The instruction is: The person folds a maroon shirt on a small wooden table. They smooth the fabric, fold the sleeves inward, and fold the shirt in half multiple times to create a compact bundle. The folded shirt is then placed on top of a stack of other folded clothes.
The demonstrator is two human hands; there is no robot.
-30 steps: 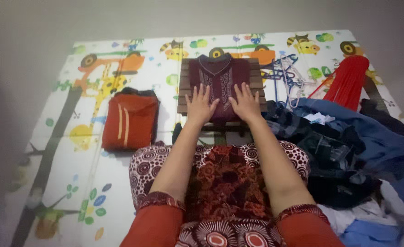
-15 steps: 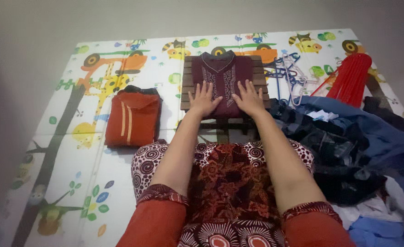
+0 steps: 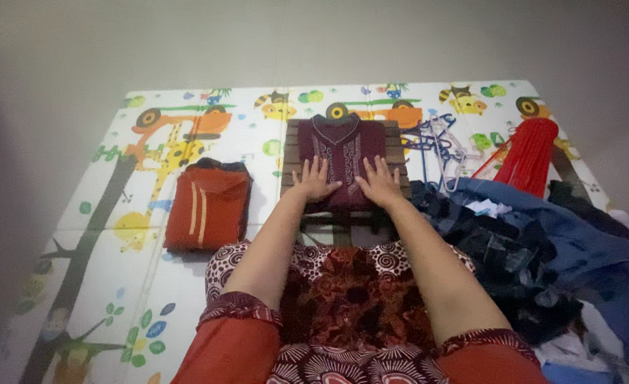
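Pressing flat, both hands [image 3: 346, 181] hide the maroon shirt's [image 3: 343, 149] lower edge.

packages: none | labels: none | signs: none | screens: none | in view: only clothes, hangers and a play mat with no box, tag or screen on them

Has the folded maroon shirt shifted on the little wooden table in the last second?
No. The maroon shirt lies centred on the slatted table as before, with both hands flat on its near edge; only the camera view shifted.
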